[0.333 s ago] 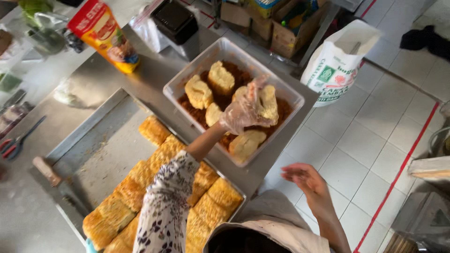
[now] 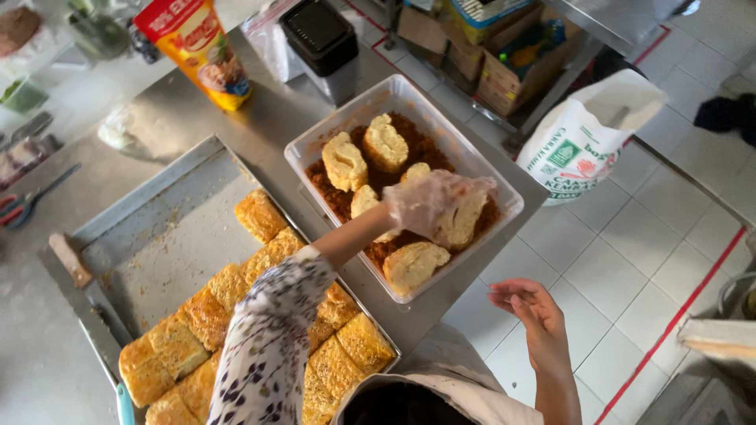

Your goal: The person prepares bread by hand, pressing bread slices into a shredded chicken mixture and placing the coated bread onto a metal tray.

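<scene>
The gloved left hand was curled around a pale bread roll over the white tub of reddish-brown floss at centre frame, while the bare right hand hung open and empty at lower right. The roll's long axis ran upper right to lower left. Held loosely, it could have slipped and shed floss onto the steel counter.
</scene>
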